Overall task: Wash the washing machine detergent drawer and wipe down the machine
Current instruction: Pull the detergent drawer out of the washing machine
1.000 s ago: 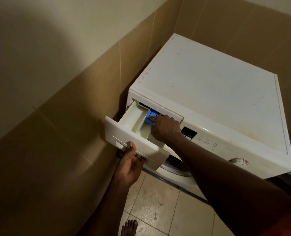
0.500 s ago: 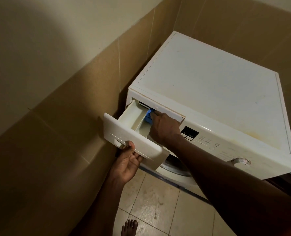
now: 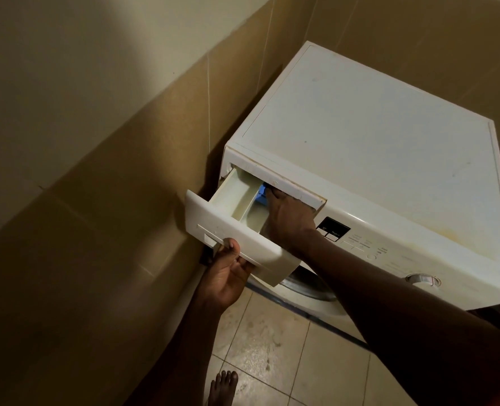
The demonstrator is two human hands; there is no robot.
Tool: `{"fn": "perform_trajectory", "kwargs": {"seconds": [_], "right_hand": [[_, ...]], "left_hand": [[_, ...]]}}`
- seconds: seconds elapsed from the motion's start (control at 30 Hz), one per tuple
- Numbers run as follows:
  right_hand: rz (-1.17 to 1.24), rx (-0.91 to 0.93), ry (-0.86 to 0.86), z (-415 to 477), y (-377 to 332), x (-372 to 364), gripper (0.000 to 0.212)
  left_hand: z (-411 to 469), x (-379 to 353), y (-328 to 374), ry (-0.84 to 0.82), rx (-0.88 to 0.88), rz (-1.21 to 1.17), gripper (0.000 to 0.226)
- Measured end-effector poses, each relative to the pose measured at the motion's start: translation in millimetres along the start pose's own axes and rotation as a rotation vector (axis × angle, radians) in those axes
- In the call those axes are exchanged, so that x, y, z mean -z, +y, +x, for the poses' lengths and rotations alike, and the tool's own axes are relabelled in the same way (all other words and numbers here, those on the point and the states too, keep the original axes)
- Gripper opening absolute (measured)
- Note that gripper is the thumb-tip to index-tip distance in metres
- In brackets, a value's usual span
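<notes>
One washing machine (image 3: pixel 374 148), one detergent drawer (image 3: pixel 231 241), two hands and one bare foot (image 3: pixel 223 388) are being shown. The detergent drawer is being held pulled out from the upper left corner of the white machine, which is standing on the tiled floor (image 3: pixel 286 356). The drawer is being split by a divider into a left and a right compartment, and one blue insert (image 3: pixel 262 191) is being seen at the back of the right one. The front panel is being gripped by the left hand (image 3: pixel 228 276), thumb on its face and fingers under it. The right hand (image 3: pixel 289 218) is being reached into the right compartment, towards the insert. Its fingertips are being hidden under the machine's rim, so whether they are together or apart cannot be told. The drawer's inner walls are being shown yellowish and stained.
</notes>
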State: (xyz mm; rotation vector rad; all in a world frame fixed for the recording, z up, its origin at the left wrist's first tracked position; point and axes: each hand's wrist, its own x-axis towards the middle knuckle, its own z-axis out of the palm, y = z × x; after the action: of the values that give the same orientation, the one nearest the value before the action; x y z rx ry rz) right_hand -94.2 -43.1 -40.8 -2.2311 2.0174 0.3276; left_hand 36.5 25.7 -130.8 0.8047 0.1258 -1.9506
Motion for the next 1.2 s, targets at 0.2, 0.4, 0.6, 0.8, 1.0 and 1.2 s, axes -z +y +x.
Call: {"fn": "perform_trajectory", "kwargs": {"seconds": [0.2,0.4,0.6,0.8,1.0,1.2], "right_hand": [[-0.013,0.005,0.015,8,-3,15,0.024],[0.116,-0.021,0.013,3,2,7,0.044],[0.103,0.066,0.062,-16,-2,-6,0.058],[0.136,0.122,0.091,-40,-18,-17,0.058],[0.104,0.098,0.131,-63,-38,-19,0.051],[0.149,0.016,0.222,-98,-38,-7,0.045]], "left_hand": [[-11,-5,3,0.018,-0.015,0.033,0.08],[-13,1,5,-0.031,-0.036,0.038,0.108],[-23,17,7,-0.023,-0.055,0.026,0.119],[-45,40,10,-0.049,-0.066,-0.026,0.113],[-68,50,14,-0.098,-0.05,-0.036,0.109],[-88,41,18,-0.125,-0.031,0.029,0.111]]}}
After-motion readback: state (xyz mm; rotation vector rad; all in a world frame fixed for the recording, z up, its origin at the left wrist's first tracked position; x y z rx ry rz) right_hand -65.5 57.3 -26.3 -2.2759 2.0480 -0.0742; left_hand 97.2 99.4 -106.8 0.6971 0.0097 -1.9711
